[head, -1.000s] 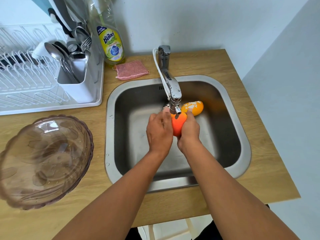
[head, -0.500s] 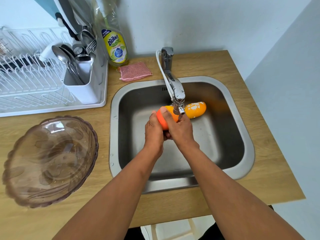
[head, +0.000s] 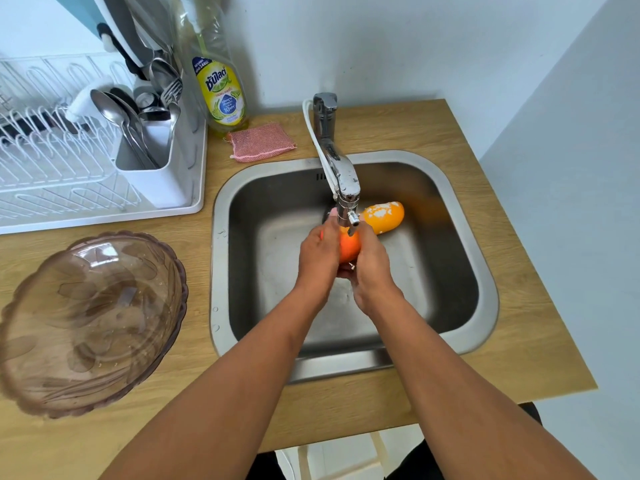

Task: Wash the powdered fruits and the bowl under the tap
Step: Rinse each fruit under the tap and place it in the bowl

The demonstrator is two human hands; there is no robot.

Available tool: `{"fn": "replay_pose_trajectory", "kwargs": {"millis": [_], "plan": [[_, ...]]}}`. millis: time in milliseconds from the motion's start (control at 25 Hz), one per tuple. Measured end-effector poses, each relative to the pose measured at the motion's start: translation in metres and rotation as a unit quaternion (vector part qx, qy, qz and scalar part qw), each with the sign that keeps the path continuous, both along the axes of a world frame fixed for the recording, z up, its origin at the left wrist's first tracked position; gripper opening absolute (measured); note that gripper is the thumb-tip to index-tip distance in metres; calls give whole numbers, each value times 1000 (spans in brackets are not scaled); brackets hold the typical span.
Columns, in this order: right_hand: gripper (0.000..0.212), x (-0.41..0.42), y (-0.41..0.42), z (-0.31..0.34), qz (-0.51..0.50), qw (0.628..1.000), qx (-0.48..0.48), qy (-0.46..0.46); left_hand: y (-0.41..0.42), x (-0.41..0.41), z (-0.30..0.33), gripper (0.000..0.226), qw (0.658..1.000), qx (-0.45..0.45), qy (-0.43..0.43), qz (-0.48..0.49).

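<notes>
An orange-red fruit (head: 349,247) is clasped between my left hand (head: 318,252) and my right hand (head: 371,268), right under the tap spout (head: 347,206) over the steel sink (head: 221,271). Most of the fruit is hidden by my fingers. A yellow-orange fruit (head: 385,218) with white powder patches lies in the sink basin behind the spout, to the right. The clear brownish scalloped bowl (head: 86,323) sits on the wooden counter left of the sink, with nothing in it.
A white dish rack (head: 69,174) with a cutlery holder stands at the back left. A dish soap bottle (head: 221,95) and a pink mesh scrubber (head: 262,142) sit behind the sink. A white wall closes in on the right.
Both hands have kept turning and rubbing the orange-red fruit under the spout; it went to the left side of the hands and now shows between them. The other fruit and bowl stayed put.
</notes>
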State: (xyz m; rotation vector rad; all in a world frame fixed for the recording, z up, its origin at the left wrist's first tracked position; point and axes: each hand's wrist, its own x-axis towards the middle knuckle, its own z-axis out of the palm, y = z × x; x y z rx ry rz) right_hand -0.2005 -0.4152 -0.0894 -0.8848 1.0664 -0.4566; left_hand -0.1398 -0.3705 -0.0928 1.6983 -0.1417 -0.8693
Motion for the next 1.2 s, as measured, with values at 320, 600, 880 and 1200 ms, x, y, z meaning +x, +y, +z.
{"fn": "replay_pose_trajectory", "kwargs": {"millis": [320, 600, 880, 1200], "plan": [[39, -1, -7, -8, 57, 969, -197, 138, 18, -13, -17, 52, 999, 23, -39, -5], [33, -2, -7, -15, 129, 929, -304, 167, 13, -5, -16, 70, 990, 11, 135, 49], [49, 4, 1, -9, 2, 997, 54, 52, 14, -2, -16, 57, 994, -21, 107, 14], [21, 4, 9, -10, 3, 981, -172, 87, 26, -5, -12, 50, 988, 45, -139, -45]]}}
